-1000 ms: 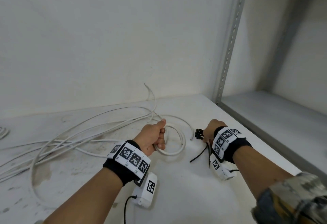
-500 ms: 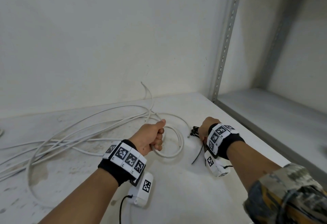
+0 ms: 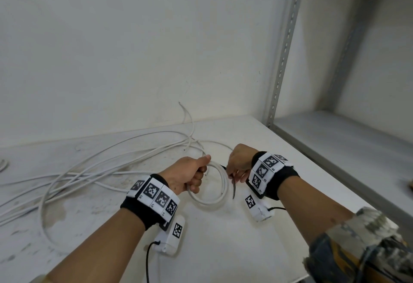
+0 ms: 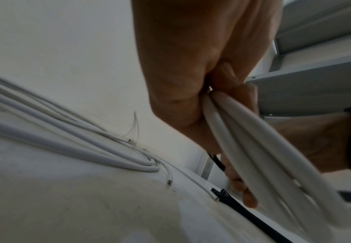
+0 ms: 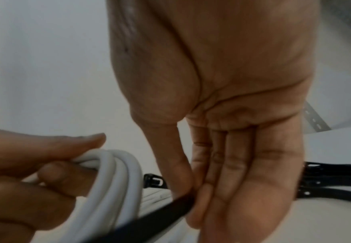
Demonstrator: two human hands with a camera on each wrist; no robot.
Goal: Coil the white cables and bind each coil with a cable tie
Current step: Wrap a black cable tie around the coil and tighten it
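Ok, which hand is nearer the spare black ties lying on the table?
Right. The right hand, pinching one cable tie, is just in front of the spare ties; the left hand holds the coil further left.

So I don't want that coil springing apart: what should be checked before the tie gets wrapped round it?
1. Coil gripped: ok, the left hand has fingers and thumb curled round its turns.
2. Tie in hand: ok, the right hand pinches one black cable tie.
3. Tie round the coil: not ok, it lies beside the turns.
4. Tie's head free to take the tail: cannot tell.
5. Spare ties near: ok, by the right hand on the shelf.
6. Loose cables apart from the coil: cannot tell.
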